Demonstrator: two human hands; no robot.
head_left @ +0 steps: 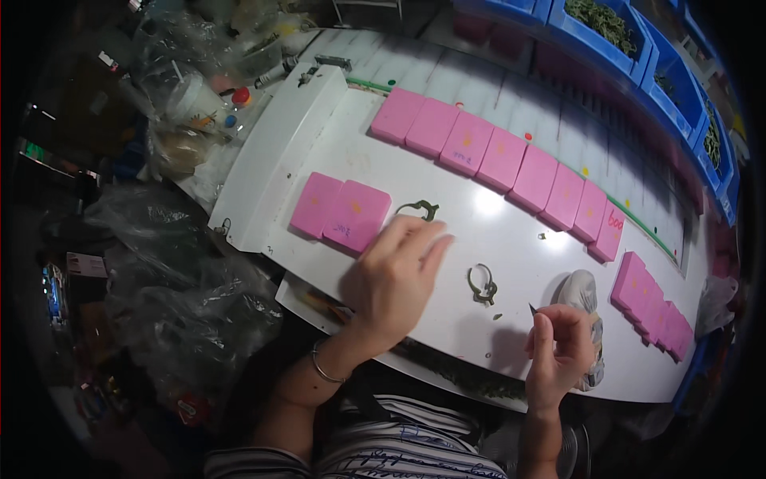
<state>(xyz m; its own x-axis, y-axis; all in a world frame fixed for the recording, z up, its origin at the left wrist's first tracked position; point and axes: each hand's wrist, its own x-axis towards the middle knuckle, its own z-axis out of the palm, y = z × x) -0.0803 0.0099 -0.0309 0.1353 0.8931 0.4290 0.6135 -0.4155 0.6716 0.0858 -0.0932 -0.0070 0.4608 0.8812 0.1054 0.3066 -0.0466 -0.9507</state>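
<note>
My left hand [395, 279] hovers over the white table with bent fingers, thumb apart from them, and nothing visible between. Just beyond its fingertips lies a dark green, curved, ring-like piece [428, 209], partly hidden by the hand. Between thumb and fingertips, my right hand [562, 351] pinches a small dark pointed piece [533, 309]; the rest of it is covered by the fingers. A second green ring-like piece [482, 285] lies on the table between my hands, apart from both. Beside my right hand sits a whitish, plastic-wrapped bundle [580, 291].
Pink rectangular blocks [467, 142] stand in a row along the far side. Two more pink blocks [357, 215] lie left of my left hand, and another pink group [650, 303] at right. Blue bins [606, 40] hold green pieces. Clear plastic bags [191, 279] crowd the left.
</note>
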